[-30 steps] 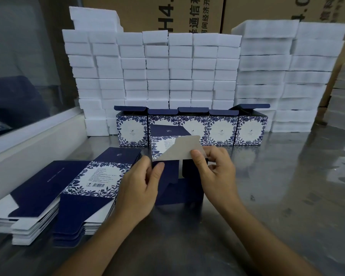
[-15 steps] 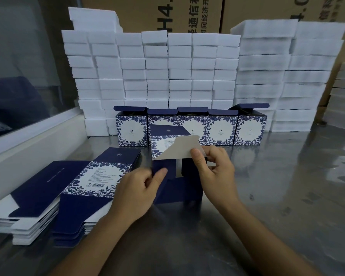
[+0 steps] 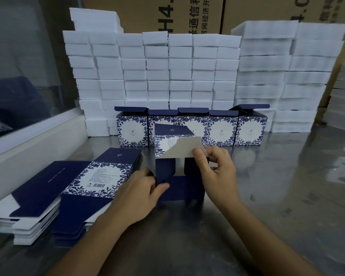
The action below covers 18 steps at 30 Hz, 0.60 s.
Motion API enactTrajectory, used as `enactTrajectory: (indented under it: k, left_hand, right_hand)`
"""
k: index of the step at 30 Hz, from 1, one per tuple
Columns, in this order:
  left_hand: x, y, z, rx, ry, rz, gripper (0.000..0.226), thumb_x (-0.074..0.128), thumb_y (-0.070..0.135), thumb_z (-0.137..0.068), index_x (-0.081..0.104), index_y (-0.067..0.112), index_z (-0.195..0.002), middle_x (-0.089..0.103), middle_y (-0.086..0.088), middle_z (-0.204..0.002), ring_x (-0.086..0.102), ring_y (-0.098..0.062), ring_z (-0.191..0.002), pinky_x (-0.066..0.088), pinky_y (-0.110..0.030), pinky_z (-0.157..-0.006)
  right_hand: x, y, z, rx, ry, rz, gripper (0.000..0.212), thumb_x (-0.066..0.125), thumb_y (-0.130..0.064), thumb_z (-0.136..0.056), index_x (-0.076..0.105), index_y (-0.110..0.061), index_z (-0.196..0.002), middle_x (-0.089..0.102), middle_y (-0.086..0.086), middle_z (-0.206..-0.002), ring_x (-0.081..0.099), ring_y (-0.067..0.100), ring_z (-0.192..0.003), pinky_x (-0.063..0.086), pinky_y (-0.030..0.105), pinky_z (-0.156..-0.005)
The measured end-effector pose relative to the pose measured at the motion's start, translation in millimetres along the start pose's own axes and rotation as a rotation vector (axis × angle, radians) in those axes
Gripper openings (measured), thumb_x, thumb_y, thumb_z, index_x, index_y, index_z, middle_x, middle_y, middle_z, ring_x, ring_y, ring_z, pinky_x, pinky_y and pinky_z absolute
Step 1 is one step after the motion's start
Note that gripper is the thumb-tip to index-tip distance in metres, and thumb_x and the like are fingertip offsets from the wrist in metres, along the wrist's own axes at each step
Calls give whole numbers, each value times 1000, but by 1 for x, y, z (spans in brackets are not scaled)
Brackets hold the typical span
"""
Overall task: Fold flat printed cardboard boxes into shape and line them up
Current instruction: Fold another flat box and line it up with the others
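A half-formed navy box with blue floral print lies on its side on the metal table in front of me. My left hand grips its left side, thumb pressing a navy flap. My right hand pinches the grey-white inner flap at the box's open end. Behind it, several folded boxes stand in a row with lids open. Two stacks of flat printed blanks lie at the left.
White foam blocks are stacked in a wall behind the row, with brown cartons above them. A white ledge and glass pane run along the left. Bare metal table spreads to the right.
My left hand has slid lower down the box's left side, pushing the navy flap inward. My right hand keeps its pinch on the grey flap, which has tilted slightly.
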<state>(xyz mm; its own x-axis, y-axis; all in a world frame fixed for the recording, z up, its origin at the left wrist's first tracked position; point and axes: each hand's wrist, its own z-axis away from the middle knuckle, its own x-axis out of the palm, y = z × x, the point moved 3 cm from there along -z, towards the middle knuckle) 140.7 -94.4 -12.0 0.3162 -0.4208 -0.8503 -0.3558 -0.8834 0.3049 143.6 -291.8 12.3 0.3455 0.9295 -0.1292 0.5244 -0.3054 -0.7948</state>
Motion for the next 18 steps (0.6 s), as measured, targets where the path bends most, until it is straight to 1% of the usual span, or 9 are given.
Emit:
enactTrajectory:
  k: [1,3,6,10,13,15,16,17,18]
  left_hand:
    - [2,0,1,10,-64,-67,44,47,53,-96,69,14,-91,54,3,-111,53,-16,-95,45,-34,-79]
    - [4,0,2,17,-132,-121,43,46,49,-98,70,15,-105,51,1,-122,51,-20,-104,44,-37,-88]
    - [6,1,1,13,-157,-158,41,42,43,-101,69,13,-111,48,1,-124,48,-20,-109,42,-36,-91]
    - [6,-1,1,28,-163,-191,36,42,38,-102,68,13,-105,46,2,-118,48,-18,-103,39,-33,-85]
    - [6,-1,2,20,-152,-177,32,46,38,-100,64,14,-92,46,4,-117,51,-18,-101,36,-31,-81]
    - [5,-1,4,23,-114,-141,29,48,40,-98,60,16,-87,42,5,-131,53,-18,-102,39,-32,-83]
    - [5,0,5,37,-74,-79,29,47,43,-98,60,17,-92,36,7,-140,55,-18,-104,43,-35,-86]
    - [3,2,5,48,-21,24,32,43,46,-98,60,19,-102,31,11,-145,57,-15,-106,45,-37,-89]
    - [0,4,5,51,43,152,38,36,51,-98,55,23,-116,31,15,-145,56,-9,-109,46,-37,-91]
  right_hand:
    - [0,1,0,-6,7,-3,56,52,-66,-80,64,-12,-90,56,1,-101,59,14,-97,53,47,-82]
    - [0,2,0,-7,14,-8,53,53,-65,-81,64,-14,-88,57,1,-100,59,13,-95,54,45,-79]
    - [-1,4,0,-10,12,-10,50,53,-66,-81,63,-18,-86,56,-2,-99,58,10,-94,55,40,-76]
    - [-1,4,-1,-17,15,-14,50,53,-69,-79,63,-20,-84,56,-3,-100,59,7,-93,53,28,-73]
    - [-2,3,-1,-36,14,-10,38,49,-64,-92,60,-30,-79,56,-3,-95,56,3,-90,45,13,-70]
    - [-4,3,-2,-29,16,-14,34,41,-55,-97,61,-35,-78,57,-2,-94,54,1,-92,40,10,-76]
    - [-5,3,-3,-11,13,-36,35,40,-54,-97,65,-35,-81,58,-3,-95,54,1,-94,39,10,-80]
    - [-6,4,-3,2,5,-55,36,41,-52,-97,68,-31,-84,59,-4,-97,55,2,-96,39,11,-82]
    - [-7,5,-4,6,-10,-70,36,46,-48,-96,70,-24,-86,60,-4,-98,55,3,-97,39,12,-82]
